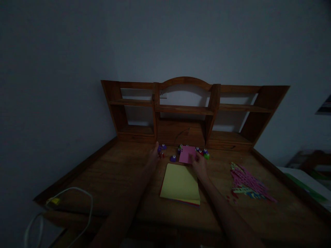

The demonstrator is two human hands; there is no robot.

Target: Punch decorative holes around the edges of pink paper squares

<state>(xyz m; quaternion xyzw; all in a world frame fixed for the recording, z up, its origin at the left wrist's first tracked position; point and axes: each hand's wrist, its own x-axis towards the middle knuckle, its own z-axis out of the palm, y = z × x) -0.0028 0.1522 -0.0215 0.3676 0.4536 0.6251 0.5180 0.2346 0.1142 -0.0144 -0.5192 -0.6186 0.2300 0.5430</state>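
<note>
My right hand [199,164] pinches the lower right edge of a pink sheet [185,154] with a few dark spots near its top left corner. Several small googly-eyed toys lie around and behind the sheet, among them a purple one [173,158] and a green one [206,156]. To the left, my left hand [154,154] is beside a purple toy [163,146] and a red toy [162,155]. Its fingers are dim and partly turned away, so I cannot see whether it grips anything. Nearer me lies a stack of coloured paper [180,182], yellow on top.
A wooden shelf unit [184,109] stands along the back of the wooden desk [116,172]. On the right lies a heap of pink, yellow and blue plastic pieces [249,182]. A white cable [90,199] loops over the front left edge.
</note>
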